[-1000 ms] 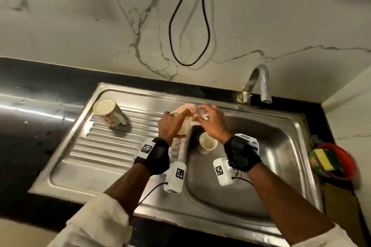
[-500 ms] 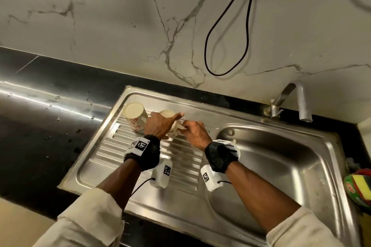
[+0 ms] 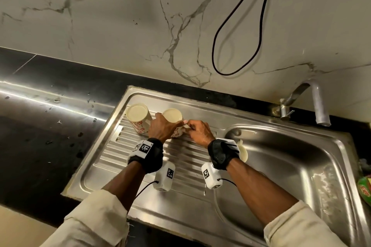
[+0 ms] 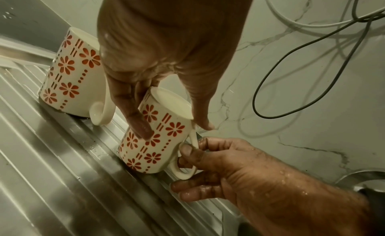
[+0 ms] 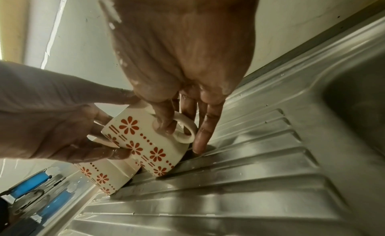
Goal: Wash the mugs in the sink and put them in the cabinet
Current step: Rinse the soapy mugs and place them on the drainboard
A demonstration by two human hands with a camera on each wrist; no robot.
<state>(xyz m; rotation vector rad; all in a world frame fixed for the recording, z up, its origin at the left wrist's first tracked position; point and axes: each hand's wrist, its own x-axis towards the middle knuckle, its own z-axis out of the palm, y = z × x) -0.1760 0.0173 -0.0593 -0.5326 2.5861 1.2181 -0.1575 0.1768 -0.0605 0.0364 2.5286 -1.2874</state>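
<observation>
Two cream mugs with red flowers stand upside down on the sink's ribbed drainboard [image 3: 120,158]. The first mug [image 3: 137,117] [image 4: 70,78] [image 5: 100,177] stands free at the back left. Beside it the second mug [image 3: 172,116] [image 4: 154,140] [image 5: 145,140] is tilted, its rim edge down on the ribs. My left hand [image 3: 162,126] [image 4: 175,129] grips its body from above. My right hand [image 3: 192,128] [image 5: 172,129] pinches its handle [image 4: 187,157]. A third mug [image 3: 244,152] lies in the basin, mostly hidden behind my right wrist.
The steel basin [image 3: 301,166] is on the right, with the tap [image 3: 319,104] over its back edge. Black wet counter [image 3: 40,126] runs to the left. A green and red object [image 3: 364,188] sits at the right edge. A black cable [image 3: 241,46] hangs on the marble wall.
Both hands carried the second mug left from above the basin to the drainboard, beside the first mug, base up. The view swung left with them.
</observation>
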